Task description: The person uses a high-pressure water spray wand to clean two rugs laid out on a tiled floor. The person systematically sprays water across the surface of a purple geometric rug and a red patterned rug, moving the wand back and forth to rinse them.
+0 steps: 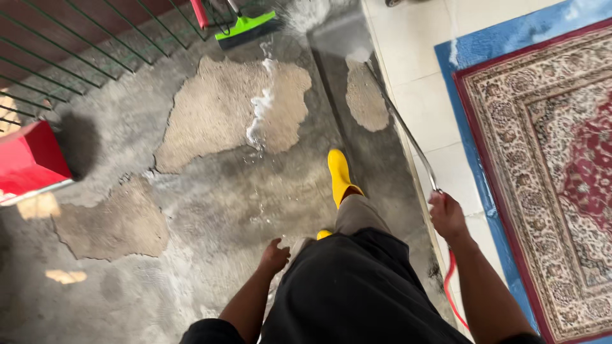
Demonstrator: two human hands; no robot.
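Note:
My right hand (447,215) grips the near end of a long thin metal spray wand (401,124) that reaches forward over the wet concrete floor (210,204). Water spray (319,16) fans out at its far tip. A red hose (450,286) hangs below that hand. My left hand (275,256) hangs by my side, fingers curled, holding nothing. I wear yellow rubber boots (339,175) and dark clothing. White foam (260,111) runs across the concrete ahead.
A patterned red and cream rug (548,159) with a blue edge lies on pale tiles (421,70) at the right. A green squeegee head (245,28) rests at the top. A red object (29,162) and a metal railing (57,57) stand left.

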